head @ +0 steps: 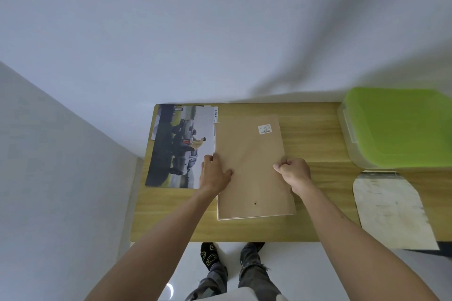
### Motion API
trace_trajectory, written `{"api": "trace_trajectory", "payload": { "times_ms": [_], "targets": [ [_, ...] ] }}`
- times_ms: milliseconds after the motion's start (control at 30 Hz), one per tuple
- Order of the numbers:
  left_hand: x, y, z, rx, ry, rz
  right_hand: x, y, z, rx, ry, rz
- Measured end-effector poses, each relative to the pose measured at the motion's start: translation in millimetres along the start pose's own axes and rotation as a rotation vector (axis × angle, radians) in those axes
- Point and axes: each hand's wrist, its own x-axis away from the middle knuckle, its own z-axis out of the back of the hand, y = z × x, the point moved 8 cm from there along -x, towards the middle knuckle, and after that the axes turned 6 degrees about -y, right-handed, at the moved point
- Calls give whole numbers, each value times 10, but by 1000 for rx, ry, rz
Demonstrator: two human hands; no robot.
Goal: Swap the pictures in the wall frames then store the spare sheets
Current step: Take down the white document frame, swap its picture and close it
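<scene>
A picture frame [252,151] lies face down in the middle of the wooden table [315,139], its brown backing board up with a small white barcode label near the far right corner. My left hand [215,173] rests flat on the frame's left edge, fingers spread. At the frame's right edge my right hand [293,171] is curled, pinching what looks like a small metal tab. A car picture sheet [178,146] lies flat to the left of the frame, with another sheet partly showing beneath it.
A clear plastic box with a green lid [401,127] stands at the table's far right. In front of it a pale, worn sheet [391,210] overhangs the near table edge. White walls stand behind and to the left. My feet show below the table.
</scene>
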Motion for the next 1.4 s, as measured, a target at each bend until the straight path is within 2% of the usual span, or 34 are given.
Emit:
{"api": "trace_trajectory", "payload": {
  "times_ms": [200,500,767,933,1100,1400],
  "targets": [
    [60,19,28,127,4,23,9,96,77,-159,-30,-8],
    [103,39,102,161,15,40,109,273,6,-288,1,-32],
    [62,-32,149,508,70,110,264,301,111,-355,87,36],
    [138,186,22,639,-30,1,342,299,361,-217,170,71],
    [174,561,-81,568,-78,-81,310,216,702,-27,123,104],
    [157,1341,-584,432,-104,-96,-133,353,1411,105,87,122]
  ]
}}
